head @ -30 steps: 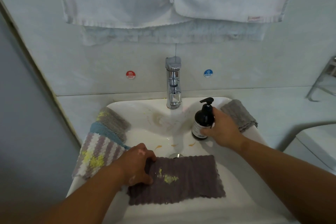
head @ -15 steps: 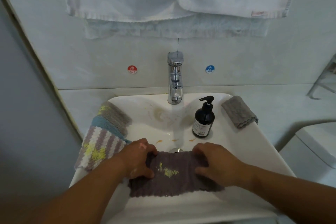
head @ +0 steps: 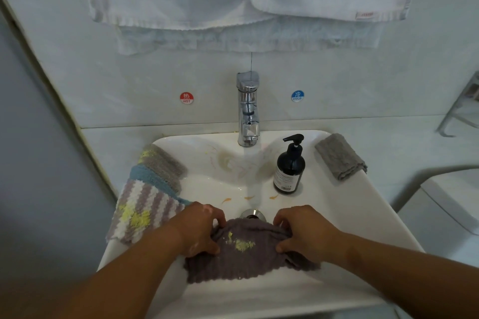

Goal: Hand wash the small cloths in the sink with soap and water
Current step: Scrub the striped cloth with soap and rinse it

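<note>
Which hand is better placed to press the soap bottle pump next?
Probably right. The soap bottle stands on the basin's right side, just beyond the right hand; the left hand would have to cross over the cloth that both hands grip.

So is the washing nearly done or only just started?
Only just started, it seems. Done: maybe the folded grey cloth on the right rim, which shows no stain. In hand: the left hand and right hand grip the dark cloth in the sink, its yellow stain not yet out. Left: the pile of stained cloths on the left rim, and rinsing.
</note>
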`<state>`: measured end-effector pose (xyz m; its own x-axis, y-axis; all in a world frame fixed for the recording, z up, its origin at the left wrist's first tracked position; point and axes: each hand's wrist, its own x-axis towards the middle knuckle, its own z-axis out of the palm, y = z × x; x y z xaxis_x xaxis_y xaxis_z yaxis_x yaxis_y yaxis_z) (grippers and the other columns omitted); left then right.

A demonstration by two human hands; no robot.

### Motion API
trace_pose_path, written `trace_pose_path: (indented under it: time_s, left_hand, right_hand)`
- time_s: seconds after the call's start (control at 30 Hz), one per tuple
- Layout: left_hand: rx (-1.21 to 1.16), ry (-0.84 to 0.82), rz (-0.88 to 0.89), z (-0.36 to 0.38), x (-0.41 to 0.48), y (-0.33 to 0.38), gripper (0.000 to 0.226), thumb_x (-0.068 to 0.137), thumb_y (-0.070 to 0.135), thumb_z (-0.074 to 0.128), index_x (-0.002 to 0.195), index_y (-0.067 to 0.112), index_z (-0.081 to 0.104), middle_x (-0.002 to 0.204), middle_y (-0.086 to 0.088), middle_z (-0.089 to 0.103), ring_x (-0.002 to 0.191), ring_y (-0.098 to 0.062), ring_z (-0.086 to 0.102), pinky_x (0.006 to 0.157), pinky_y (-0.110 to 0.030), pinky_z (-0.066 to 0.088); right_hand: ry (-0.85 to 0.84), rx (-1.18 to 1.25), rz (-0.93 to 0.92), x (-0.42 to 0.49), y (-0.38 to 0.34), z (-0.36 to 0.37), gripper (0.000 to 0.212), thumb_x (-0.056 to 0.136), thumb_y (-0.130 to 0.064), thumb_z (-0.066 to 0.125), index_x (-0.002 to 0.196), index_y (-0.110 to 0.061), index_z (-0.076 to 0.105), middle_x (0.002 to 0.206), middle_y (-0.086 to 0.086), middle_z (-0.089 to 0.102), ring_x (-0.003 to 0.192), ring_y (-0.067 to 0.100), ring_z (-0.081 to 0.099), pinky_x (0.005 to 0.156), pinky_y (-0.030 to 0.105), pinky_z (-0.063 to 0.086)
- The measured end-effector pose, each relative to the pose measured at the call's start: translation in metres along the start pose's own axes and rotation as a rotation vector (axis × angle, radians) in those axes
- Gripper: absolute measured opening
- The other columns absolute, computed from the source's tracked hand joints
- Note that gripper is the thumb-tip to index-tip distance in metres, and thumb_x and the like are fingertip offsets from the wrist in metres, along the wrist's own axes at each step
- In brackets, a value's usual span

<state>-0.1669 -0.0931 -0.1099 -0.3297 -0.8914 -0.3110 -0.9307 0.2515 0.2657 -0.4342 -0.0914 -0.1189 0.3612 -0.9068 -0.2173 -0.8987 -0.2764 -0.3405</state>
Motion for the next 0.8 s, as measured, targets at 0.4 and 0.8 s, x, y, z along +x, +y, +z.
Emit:
trace_pose_path:
  time_s: [0.4,0.8]
  left_hand:
    - [-0.151,0.084,0.037,-0.005,-0.006,0.007,0.022,0.077,0.021,0.073,0.098,0.028,0.072,0.084,0.015,0.062,0.075,-0.002,0.058,0.058,-0.005,0.037]
    - [-0.867,0.283,0.035,-0.034,-0.011,0.021,0.012,0.096,0.012,0.065,0.092,0.024,0.067,0.069,0.003,0.069,0.058,-0.009,0.059,0.053,-0.023,0.047]
  right_hand:
    - [0.014,0.113,-0.032,-0.006,-0.002,-0.006,0.007,0.090,-0.035,0.062,0.085,-0.032,0.061,0.085,-0.012,0.066,0.082,0.006,0.061,0.068,0.017,0.046]
    - [0.220,0.800,-0.064,0.001,-0.032,-0.046,0.014,0.091,-0.015,0.065,0.084,-0.027,0.067,0.074,0.000,0.068,0.070,0.012,0.063,0.065,0.029,0.050]
